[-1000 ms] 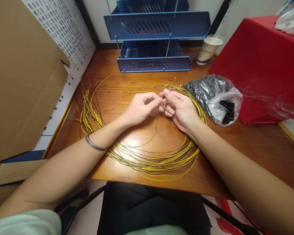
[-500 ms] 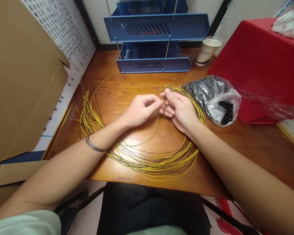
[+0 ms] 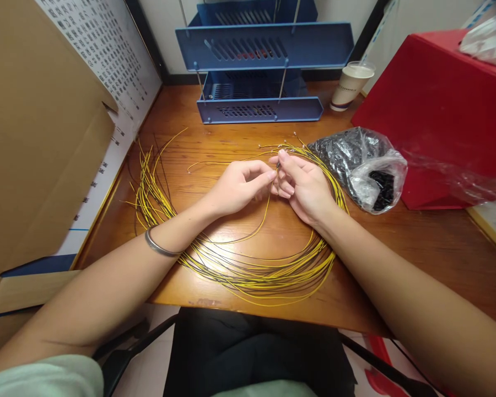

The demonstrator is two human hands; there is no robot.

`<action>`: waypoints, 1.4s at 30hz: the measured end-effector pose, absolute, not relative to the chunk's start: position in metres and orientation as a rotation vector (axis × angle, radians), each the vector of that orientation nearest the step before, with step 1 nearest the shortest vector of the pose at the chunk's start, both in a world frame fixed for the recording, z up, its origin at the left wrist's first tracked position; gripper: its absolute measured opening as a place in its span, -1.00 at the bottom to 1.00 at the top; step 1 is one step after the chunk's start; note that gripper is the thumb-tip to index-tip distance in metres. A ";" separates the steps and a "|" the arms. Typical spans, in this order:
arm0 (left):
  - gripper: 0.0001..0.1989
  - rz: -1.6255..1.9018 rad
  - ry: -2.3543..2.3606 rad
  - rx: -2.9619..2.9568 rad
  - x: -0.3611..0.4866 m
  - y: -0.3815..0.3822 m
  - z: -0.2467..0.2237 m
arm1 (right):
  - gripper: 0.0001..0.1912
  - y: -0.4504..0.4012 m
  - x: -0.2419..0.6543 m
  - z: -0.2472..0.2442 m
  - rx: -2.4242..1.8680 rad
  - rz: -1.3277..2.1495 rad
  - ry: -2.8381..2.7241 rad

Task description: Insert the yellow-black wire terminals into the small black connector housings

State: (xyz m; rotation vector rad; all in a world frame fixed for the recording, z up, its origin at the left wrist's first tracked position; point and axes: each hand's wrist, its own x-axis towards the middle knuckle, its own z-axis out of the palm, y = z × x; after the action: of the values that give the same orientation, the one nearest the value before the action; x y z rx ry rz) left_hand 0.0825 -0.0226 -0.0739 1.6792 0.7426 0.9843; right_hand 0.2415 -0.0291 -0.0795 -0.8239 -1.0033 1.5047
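Note:
My left hand (image 3: 246,187) pinches a thin yellow wire (image 3: 265,215) between thumb and index finger. Touching it on the right, my right hand (image 3: 308,184) holds a small dark piece (image 3: 278,164) between thumb and fingertips, at the wire's end. A large loop of yellow and dark wires (image 3: 264,278) lies on the wooden table, curving under both forearms. Its left ends fan out beyond my left wrist, and small pale tips show at its right ends behind my right hand. A clear plastic bag of small black pieces (image 3: 382,190) rests just right of my right hand.
A blue tiered tray (image 3: 260,110) stands at the table's back (image 3: 169,105), with a paper cup (image 3: 349,88) beside it. A big red object (image 3: 442,121) is at the right. Cardboard (image 3: 37,138) rises at the left.
The held wire has shifted slightly right with my left fingertips. The loose yellow wire end behind my left hand has moved a little to the left.

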 end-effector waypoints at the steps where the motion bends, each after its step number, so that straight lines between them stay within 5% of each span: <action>1: -0.54 0.999 0.741 1.678 0.083 -0.023 -0.074 | -0.51 -0.029 0.241 -0.080 -0.817 1.505 -1.023; 42: -0.52 1.052 0.695 1.704 0.082 -0.020 -0.079 | -0.51 -0.031 0.241 -0.079 -0.833 1.477 -1.015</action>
State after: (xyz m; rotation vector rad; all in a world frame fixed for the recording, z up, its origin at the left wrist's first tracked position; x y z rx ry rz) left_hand 0.0823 -0.0201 -0.0790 1.7041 0.6952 1.0518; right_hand 0.2407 -0.0308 -0.0794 -0.8325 -1.0150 1.4768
